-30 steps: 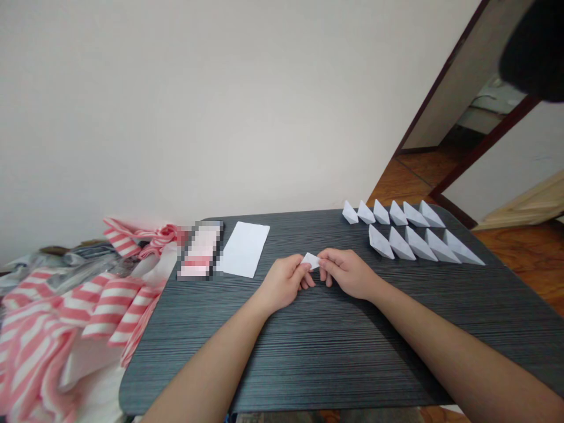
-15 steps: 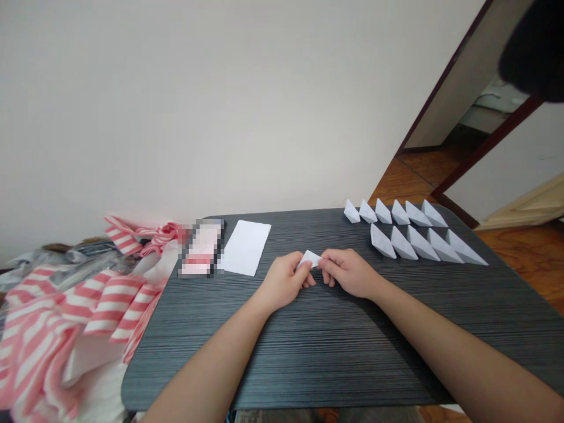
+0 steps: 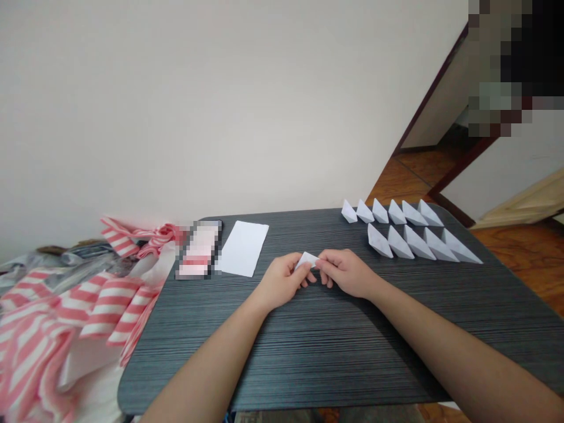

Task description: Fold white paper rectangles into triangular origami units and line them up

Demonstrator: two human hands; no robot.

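A small piece of folded white paper point(image 3: 308, 258) is pinched between my two hands, just above the middle of the dark table point(image 3: 299, 352). My left hand point(image 3: 284, 279) grips its left side, thumb on top and fingers curled beneath. At its right corner, my right hand point(image 3: 343, 271) pinches it between thumb and forefinger. The fingers hide part of the paper's edges. Several folded white paper boats point(image 3: 403, 242) stand in two rows at the right back of the table. White paper sheets point(image 3: 244, 248) lie flat to the left of my hands.
A phone point(image 3: 200, 249) with a blurred-out screen lies left of the sheets. Red-and-white striped cloth point(image 3: 106, 308) is heaped beside the table's left edge. A pale wall point(image 3: 247, 106) rises behind the table, and wooden floor point(image 3: 524, 264) shows at the right.
The view has shifted slightly, moving the table's objects a little to the left. Both hands keep their pinch on the folded paper, with the right fingers slightly closer to the left.
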